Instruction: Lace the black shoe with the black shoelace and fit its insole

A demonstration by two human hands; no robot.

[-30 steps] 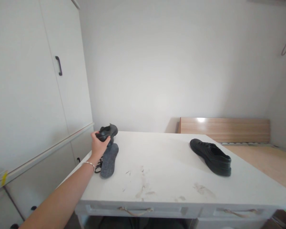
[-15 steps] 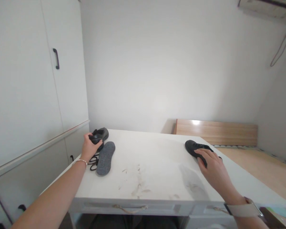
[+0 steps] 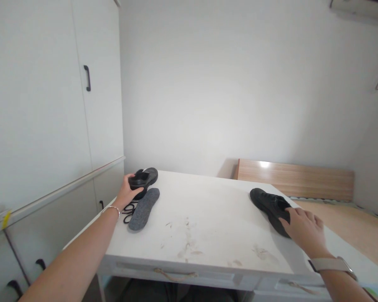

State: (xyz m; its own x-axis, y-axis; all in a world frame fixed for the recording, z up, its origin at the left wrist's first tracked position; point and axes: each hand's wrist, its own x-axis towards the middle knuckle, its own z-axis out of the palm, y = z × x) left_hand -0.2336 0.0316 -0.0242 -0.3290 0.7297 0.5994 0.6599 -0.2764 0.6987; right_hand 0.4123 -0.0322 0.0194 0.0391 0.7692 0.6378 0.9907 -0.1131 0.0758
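Observation:
At the back left of the white table (image 3: 214, 222), my left hand (image 3: 129, 192) has thumb and fingers clasped round the heel end of a black shoe (image 3: 151, 175). Just in front of that shoe lies a grey felt insole (image 3: 144, 209), close to my thumb. Black laces (image 3: 128, 213) are looped on the tabletop at the insole's left. On the right side, a second black shoe (image 3: 267, 202) rests with its toe pointing to the back left. My right hand (image 3: 305, 228) grips it by the heel, the thumb at the opening and the fingers partly hidden.
Brown smudges and crumbs (image 3: 189, 247) mark the table's front middle. A white cabinet (image 3: 50, 105) stands along the left, a plain wall behind. Beyond the table's right edge is a wooden bed base (image 3: 343, 218) with a headboard (image 3: 296, 178). Rope-handled drawers (image 3: 176, 276) are below.
The view has swung slightly left. My right hand has shifted from over the right shoe's middle to its heel, which now lies nearer me. The left shoe has turned a little in my left hand.

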